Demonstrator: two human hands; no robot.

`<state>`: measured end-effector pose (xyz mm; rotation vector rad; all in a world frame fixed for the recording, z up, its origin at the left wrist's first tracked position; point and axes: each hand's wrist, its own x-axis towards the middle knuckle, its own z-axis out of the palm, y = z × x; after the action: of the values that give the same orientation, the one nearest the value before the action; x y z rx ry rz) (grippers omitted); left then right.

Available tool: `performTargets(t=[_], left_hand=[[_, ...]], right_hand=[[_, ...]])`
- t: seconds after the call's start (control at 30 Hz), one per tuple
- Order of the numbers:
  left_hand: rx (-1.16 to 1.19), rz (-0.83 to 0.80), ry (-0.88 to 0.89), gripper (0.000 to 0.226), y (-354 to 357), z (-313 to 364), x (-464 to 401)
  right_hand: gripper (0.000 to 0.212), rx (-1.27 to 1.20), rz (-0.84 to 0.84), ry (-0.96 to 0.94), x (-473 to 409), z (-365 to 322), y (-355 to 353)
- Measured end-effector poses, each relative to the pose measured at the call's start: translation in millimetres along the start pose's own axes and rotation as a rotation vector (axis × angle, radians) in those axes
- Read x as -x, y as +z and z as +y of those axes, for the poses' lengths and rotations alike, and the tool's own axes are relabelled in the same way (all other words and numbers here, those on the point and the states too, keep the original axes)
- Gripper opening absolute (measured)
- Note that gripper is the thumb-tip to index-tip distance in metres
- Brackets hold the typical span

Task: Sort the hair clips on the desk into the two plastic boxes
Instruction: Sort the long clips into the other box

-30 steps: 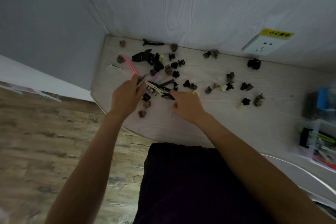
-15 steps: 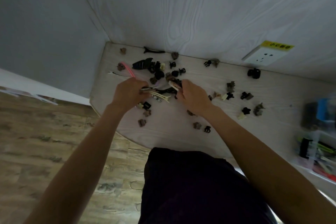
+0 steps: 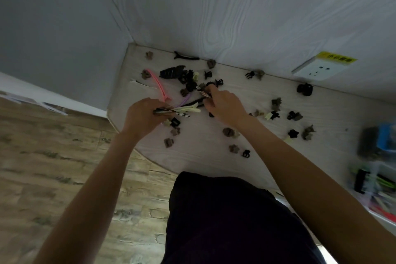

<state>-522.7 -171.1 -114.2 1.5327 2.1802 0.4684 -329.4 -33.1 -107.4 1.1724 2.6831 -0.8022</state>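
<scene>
The pink clip (image 3: 158,85) lies at the left of the table (image 3: 203,148), beside a large black claw clip (image 3: 171,72). The left hand (image 3: 142,117) grips a bundle of long clips (image 3: 182,110) with curled fingers. The right hand (image 3: 225,106) pinches a patterned clip (image 3: 204,93) at the fingertips, amid the central pile. Small claw clips (image 3: 293,115) lie scattered across the table to the right. The plastic boxes (image 3: 377,169) stand at the far right, blurred, with clips inside.
</scene>
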Motion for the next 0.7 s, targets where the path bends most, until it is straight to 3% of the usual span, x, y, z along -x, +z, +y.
performTargets(t=[0.23,0.43,0.7], left_hand=[[0.089,-0.013,-0.140,0.017,1,-2,10],[0.142,0.033,-0.225,0.022,3,-4,10],[0.239,0.075,-0.305,0.018,9,15,-2]], right_hand=[[0.040,0.115,-0.059,-0.128,-14,-9,7],[0.046,0.148,-0.071,-0.017,-15,-10,11],[0.026,0.047,0.030,0.101,-2,2,1]])
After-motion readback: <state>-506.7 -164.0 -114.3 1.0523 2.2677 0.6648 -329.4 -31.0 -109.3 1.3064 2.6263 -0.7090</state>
